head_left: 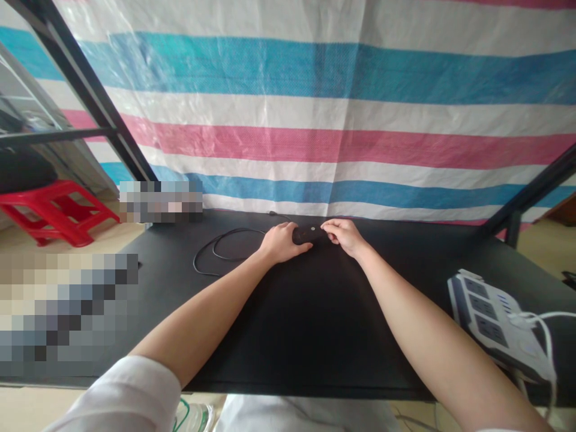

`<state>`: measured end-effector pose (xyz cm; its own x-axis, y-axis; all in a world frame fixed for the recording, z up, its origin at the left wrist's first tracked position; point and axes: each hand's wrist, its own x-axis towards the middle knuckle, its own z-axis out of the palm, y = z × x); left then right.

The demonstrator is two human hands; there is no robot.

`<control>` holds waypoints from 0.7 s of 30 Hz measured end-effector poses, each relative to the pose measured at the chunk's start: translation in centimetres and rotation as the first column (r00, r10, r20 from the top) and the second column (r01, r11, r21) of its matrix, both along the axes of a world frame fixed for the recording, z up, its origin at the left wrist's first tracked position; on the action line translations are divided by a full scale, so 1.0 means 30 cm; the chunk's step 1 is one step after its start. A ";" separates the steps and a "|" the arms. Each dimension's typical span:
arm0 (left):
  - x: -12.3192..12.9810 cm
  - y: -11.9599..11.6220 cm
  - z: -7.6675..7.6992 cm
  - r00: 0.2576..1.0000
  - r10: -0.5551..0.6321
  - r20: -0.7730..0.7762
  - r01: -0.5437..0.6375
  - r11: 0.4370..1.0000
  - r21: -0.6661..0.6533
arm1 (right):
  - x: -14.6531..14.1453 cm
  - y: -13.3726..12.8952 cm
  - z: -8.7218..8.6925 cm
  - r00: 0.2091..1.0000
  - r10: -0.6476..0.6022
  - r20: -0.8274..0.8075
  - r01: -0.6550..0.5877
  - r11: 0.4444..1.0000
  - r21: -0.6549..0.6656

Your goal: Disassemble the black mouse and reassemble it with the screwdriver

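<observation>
Near the back middle of the black table, my left hand (pixel 284 241) is wrapped round the left end of a small black object (pixel 306 234), which looks like a computer mouse. A pale round spot shows on its right part. My right hand (pixel 342 235) is closed in a pinch just right of that object, and whatever its fingertips hold is too small to make out. A thin black cable (pixel 210 243) lies in loops to the left of my left hand. Behind the hands, a small dark cable end (pixel 272 213) rests on the table.
A white power strip (pixel 499 324) with white cables plugged in stands on the black table (pixel 288 336) at right. Striped plastic sheeting (pixel 288 138) hangs behind. Black frame bars (pixel 96 96) rise at both sides. A red stool (pixel 58 210) stands at left, near blurred-out patches.
</observation>
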<state>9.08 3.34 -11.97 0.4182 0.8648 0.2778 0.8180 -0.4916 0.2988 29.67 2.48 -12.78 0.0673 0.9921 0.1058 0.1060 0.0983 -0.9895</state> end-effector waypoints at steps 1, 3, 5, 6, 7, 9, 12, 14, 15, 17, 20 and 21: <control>0.000 0.001 -0.001 1.000 -0.001 0.000 0.001 1.000 0.003 | 0.001 0.000 0.000 1.000 0.005 -0.001 -0.005 1.000 0.001; 0.000 0.002 -0.003 1.000 -0.004 0.000 0.004 1.000 0.007 | 0.002 0.000 -0.001 1.000 0.021 -0.006 -0.021 1.000 0.007; 0.000 0.005 -0.005 1.000 -0.011 -0.001 0.011 1.000 0.008 | 0.003 0.000 0.000 0.999 0.041 -0.008 -0.041 0.999 0.017; 0.000 0.006 -0.006 1.000 -0.016 -0.001 0.016 1.000 0.009 | 0.003 0.000 0.000 0.999 0.050 -0.006 -0.050 0.999 0.022; -0.001 0.007 -0.007 1.000 -0.022 -0.001 0.022 1.000 0.010 | 0.003 0.000 0.000 0.998 0.056 -0.005 -0.055 0.998 0.025; -0.002 0.009 -0.008 0.999 -0.034 0.000 0.034 0.999 0.013 | 0.003 0.000 0.000 0.998 0.058 0.000 -0.058 0.998 0.026; -0.002 0.010 -0.010 0.999 -0.041 0.005 0.041 0.999 0.014 | 0.002 0.001 -0.002 0.999 0.051 0.007 -0.052 0.998 0.029; -0.001 0.009 -0.010 0.999 -0.038 0.005 0.038 0.999 0.016 | 0.003 0.003 -0.006 0.999 0.043 0.014 -0.043 0.998 0.038; -0.001 0.009 -0.010 0.999 -0.036 0.005 0.035 0.999 0.016 | 0.003 0.004 -0.008 0.999 0.035 0.018 -0.036 0.998 0.045; -0.001 0.008 -0.008 0.999 -0.036 0.004 0.036 0.999 0.015 | 0.002 0.005 -0.011 0.999 0.017 0.028 -0.018 0.998 0.058; -0.001 0.005 -0.005 0.999 -0.039 0.006 0.039 0.999 0.012 | 0.001 0.007 -0.016 0.999 -0.004 0.053 0.000 0.997 0.077; -0.001 0.005 -0.004 0.999 -0.039 0.007 0.039 0.999 0.010 | 0.001 0.007 -0.018 0.998 -0.010 0.064 0.004 0.996 0.084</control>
